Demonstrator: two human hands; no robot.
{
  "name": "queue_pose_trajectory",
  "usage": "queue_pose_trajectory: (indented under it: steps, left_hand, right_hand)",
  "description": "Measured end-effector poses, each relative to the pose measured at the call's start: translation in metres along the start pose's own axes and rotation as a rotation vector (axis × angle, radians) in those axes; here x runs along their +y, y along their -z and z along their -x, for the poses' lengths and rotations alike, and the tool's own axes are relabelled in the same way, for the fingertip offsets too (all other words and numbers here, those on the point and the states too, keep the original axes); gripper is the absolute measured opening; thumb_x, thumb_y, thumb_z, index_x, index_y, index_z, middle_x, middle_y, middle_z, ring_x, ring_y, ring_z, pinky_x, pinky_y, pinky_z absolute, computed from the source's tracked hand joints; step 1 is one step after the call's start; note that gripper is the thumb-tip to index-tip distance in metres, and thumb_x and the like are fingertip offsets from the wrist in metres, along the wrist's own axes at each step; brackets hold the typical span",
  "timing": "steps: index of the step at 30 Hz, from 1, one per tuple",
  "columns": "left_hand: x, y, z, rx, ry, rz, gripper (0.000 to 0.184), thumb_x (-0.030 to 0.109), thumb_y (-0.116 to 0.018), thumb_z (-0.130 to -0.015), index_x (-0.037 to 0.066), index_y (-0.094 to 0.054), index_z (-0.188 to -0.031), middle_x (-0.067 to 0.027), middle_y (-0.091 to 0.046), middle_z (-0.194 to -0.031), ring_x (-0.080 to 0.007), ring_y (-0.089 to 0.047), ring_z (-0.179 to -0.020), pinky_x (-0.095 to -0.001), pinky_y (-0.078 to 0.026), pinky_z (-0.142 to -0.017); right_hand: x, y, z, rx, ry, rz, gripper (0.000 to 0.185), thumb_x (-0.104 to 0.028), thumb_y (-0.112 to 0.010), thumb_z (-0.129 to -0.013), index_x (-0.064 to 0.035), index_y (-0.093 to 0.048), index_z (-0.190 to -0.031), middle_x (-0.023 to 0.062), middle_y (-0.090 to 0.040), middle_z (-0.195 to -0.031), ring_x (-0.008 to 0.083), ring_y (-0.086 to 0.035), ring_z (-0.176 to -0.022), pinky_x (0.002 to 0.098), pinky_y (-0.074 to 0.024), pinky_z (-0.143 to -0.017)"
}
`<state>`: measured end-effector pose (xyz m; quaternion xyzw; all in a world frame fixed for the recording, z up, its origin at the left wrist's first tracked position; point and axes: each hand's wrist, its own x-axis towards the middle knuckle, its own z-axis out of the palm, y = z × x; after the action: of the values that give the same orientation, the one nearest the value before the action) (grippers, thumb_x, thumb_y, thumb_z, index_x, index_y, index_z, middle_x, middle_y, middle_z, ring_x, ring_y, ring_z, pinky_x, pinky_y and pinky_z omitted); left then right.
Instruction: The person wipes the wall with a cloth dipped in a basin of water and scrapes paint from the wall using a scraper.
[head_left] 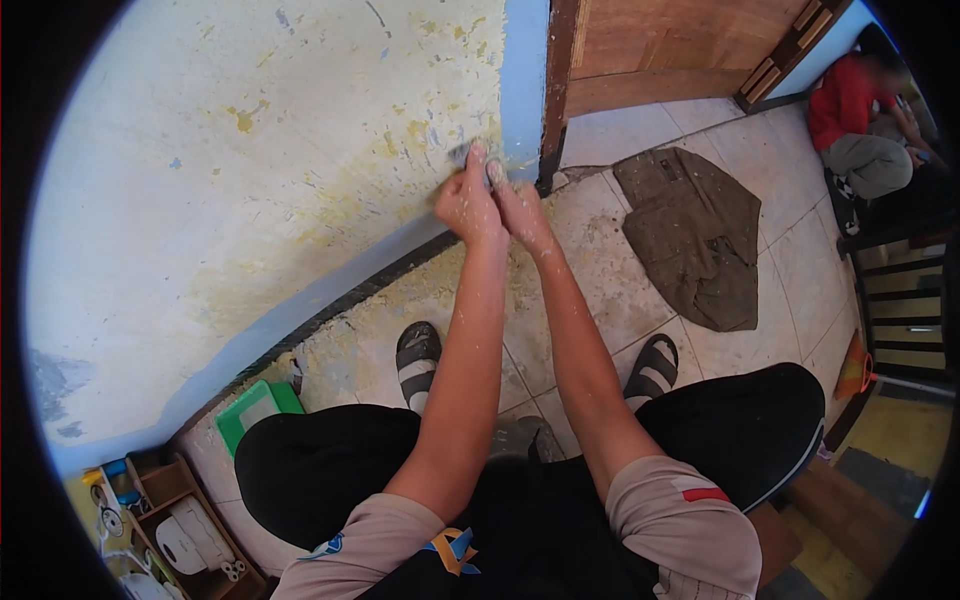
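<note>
My left hand (470, 208) is closed around what looks like a paint scraper, its grey blade (460, 154) showing blurred against the wall. Right beside it, my right hand (520, 208) is also closed at the tool, thumb pointing up; the fingers hide most of the handle. Pale flecks dot both hands and forearms. The wall (300, 130) is cream, with scratched yellow and grey-blue patches around the blade. A light blue band (523, 80) runs up its right edge.
Paint chips litter the floor tiles (585, 230) along the wall. A brown cloth (700, 235) lies right of my hands, near a wooden door (665, 50). A green tray (255, 410) and wooden shelf (190, 520) stand lower left. Another person (865, 130) sits far right.
</note>
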<state>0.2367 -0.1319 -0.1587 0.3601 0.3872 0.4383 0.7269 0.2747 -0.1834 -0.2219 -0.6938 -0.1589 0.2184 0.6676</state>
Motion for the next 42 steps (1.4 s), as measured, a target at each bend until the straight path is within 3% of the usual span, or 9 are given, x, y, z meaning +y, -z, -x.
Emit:
queue_pose_trajectory:
  steps: [3,6,14,23,30,32,35,38,42]
  left_hand:
    - [0.021,-0.017,0.010,-0.032,0.024,0.029,0.031,0.020,-0.083,-0.084,0.006,-0.060,-0.068,-0.0017,-0.062,-0.070,-0.0081,-0.052,-0.057,-0.0245,-0.042,-0.053]
    - [0.022,-0.019,0.011,-0.010,-0.018,0.051,0.035,0.019,-0.084,-0.083,0.004,-0.059,-0.065,-0.0037,-0.063,-0.069,-0.0095,-0.054,-0.059,-0.0262,-0.045,-0.055]
    - [-0.010,0.009,0.014,0.070,0.094,0.042,0.038,0.021,-0.086,-0.081,0.001,-0.059,-0.063,-0.0063,-0.065,-0.071,-0.0110,-0.056,-0.063,-0.0281,-0.048,-0.058]
    - [-0.004,0.003,0.011,0.078,0.079,0.023,0.037,0.019,-0.086,-0.081,0.001,-0.058,-0.064,-0.0085,-0.067,-0.074,-0.0125,-0.059,-0.064,-0.0281,-0.050,-0.059]
    - [0.002,-0.003,0.016,0.094,0.089,0.064,0.038,0.019,-0.086,-0.081,0.003,-0.056,-0.064,-0.0074,-0.065,-0.071,-0.0122,-0.058,-0.061,-0.0288,-0.049,-0.056]
    - [0.013,-0.008,0.016,0.101,0.076,0.076,0.039,0.020,-0.086,-0.082,0.004,-0.055,-0.063,-0.0068,-0.064,-0.070,-0.0122,-0.057,-0.060,-0.0290,-0.049,-0.055]
    - [0.054,-0.026,0.020,0.030,0.041,0.153,0.038,0.020,-0.085,-0.082,0.005,-0.055,-0.063,-0.0068,-0.064,-0.070,-0.0127,-0.057,-0.058,-0.0293,-0.048,-0.053]
    - [0.091,-0.044,0.028,-0.045,0.017,0.221,0.036,0.020,-0.085,-0.083,0.005,-0.057,-0.064,-0.0075,-0.064,-0.070,-0.0130,-0.057,-0.058,-0.0292,-0.047,-0.052]
    - [0.075,-0.032,0.026,-0.015,0.003,0.189,0.033,0.018,-0.085,-0.083,0.003,-0.060,-0.067,-0.0080,-0.066,-0.073,-0.0128,-0.059,-0.062,-0.0288,-0.049,-0.055]
  right_hand:
    - [-0.039,0.005,0.002,-0.076,-0.033,-0.111,0.057,-0.051,-0.056,-0.099,0.0048,-0.070,-0.097,0.0101,-0.068,-0.077,0.0180,-0.059,-0.071,0.0374,-0.0481,-0.068]
    - [-0.041,-0.006,0.008,0.063,0.120,-0.128,0.055,-0.049,-0.057,-0.100,0.0046,-0.069,-0.100,0.0074,-0.067,-0.075,0.0162,-0.056,-0.069,0.0357,-0.0471,-0.066]
    - [-0.003,0.002,0.028,-0.025,-0.173,-0.033,0.065,-0.056,-0.058,-0.096,0.0077,-0.071,-0.094,0.0128,-0.071,-0.079,0.0179,-0.062,-0.075,0.0368,-0.0493,-0.070]
    - [-0.029,0.005,0.032,-0.064,-0.169,-0.050,0.067,-0.057,-0.056,-0.097,0.0077,-0.068,-0.108,0.0165,-0.071,-0.095,0.0197,-0.063,-0.087,0.0366,-0.0495,-0.080]
    - [-0.027,0.003,0.027,-0.062,-0.106,-0.019,0.065,-0.056,-0.056,-0.097,0.0071,-0.068,-0.111,0.0183,-0.072,-0.097,0.0212,-0.064,-0.089,0.0358,-0.0493,-0.081]
    - [-0.032,-0.002,0.024,0.048,0.126,-0.036,0.062,-0.054,-0.057,-0.097,0.0070,-0.069,-0.099,0.0172,-0.071,-0.085,0.0221,-0.064,-0.079,0.0379,-0.0496,-0.074]
    - [-0.094,0.008,0.010,-0.060,0.120,0.168,0.061,-0.052,-0.057,-0.097,0.0063,-0.069,-0.085,0.0143,-0.067,-0.069,0.0215,-0.061,-0.066,0.0403,-0.0477,-0.065]
    - [-0.137,0.005,0.018,-0.022,0.145,0.083,0.062,-0.052,-0.058,-0.096,0.0057,-0.066,-0.075,0.0117,-0.062,-0.059,0.0207,-0.056,-0.058,0.0416,-0.0447,-0.059]
    - [-0.110,-0.006,0.027,0.019,0.110,0.036,0.064,-0.054,-0.057,-0.096,0.0057,-0.065,-0.074,0.0119,-0.061,-0.060,0.0194,-0.056,-0.060,0.0402,-0.0451,-0.060]
